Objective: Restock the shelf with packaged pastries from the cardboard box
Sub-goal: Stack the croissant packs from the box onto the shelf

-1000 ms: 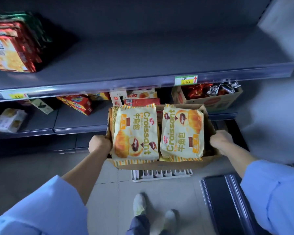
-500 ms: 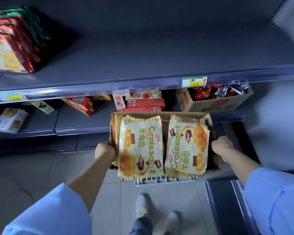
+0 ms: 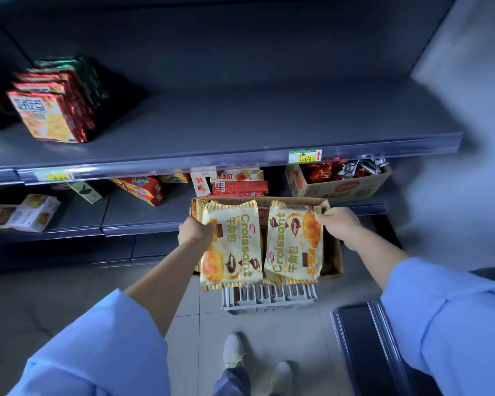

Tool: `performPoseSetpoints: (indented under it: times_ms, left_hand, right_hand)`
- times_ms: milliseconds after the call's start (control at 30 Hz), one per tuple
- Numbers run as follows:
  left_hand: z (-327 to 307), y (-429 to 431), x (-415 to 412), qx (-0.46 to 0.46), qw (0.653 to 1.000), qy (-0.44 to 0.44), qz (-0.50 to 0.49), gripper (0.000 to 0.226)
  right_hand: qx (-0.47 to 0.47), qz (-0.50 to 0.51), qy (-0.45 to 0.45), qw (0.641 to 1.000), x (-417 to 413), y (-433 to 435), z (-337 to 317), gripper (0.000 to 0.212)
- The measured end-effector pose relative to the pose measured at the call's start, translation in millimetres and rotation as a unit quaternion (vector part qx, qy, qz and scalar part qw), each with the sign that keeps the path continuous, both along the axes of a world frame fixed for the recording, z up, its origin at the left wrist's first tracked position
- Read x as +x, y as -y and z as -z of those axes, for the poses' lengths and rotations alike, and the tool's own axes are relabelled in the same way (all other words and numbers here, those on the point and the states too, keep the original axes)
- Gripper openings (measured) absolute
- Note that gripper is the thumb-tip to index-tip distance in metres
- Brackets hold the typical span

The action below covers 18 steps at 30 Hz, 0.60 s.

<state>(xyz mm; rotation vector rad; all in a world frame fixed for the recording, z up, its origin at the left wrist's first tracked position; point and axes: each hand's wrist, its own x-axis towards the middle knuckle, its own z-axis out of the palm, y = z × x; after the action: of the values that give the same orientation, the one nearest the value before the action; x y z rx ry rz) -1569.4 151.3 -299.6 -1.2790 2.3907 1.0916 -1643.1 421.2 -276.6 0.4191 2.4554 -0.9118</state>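
Note:
The open cardboard box [image 3: 334,260] sits on a white plastic crate [image 3: 269,297] on the floor, in front of the lower shelves. Two yellow "Croissant" packets lie on top of it, with more packets underneath. My left hand [image 3: 196,231] is closed on the left edge of the left croissant packet [image 3: 235,252]. My right hand [image 3: 340,221] pinches the top right corner of the right croissant packet [image 3: 293,247]. The wide grey upper shelf [image 3: 240,121] above the box is bare across its middle and right.
Red cracker packs [image 3: 49,115] stand at the upper shelf's left end. On the lower shelf are red snack boxes [image 3: 237,184] and a carton of red and silver wrapped items [image 3: 340,184]. A dark low platform [image 3: 363,338] lies at floor right, by my feet [image 3: 235,350].
The box has gone down from my hands onto the white crate. Both hands have left the box's sides and moved onto the two top croissant packets.

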Motion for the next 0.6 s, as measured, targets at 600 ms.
performPoseSetpoints:
  times_ms: [600]
  left_hand:
    - [22, -14, -4, 0.162, 0.986, 0.037, -0.026, 0.053]
  right_hand:
    - [0.195, -0.296, 0.029, 0.935, 2, 34, 31, 0.109]
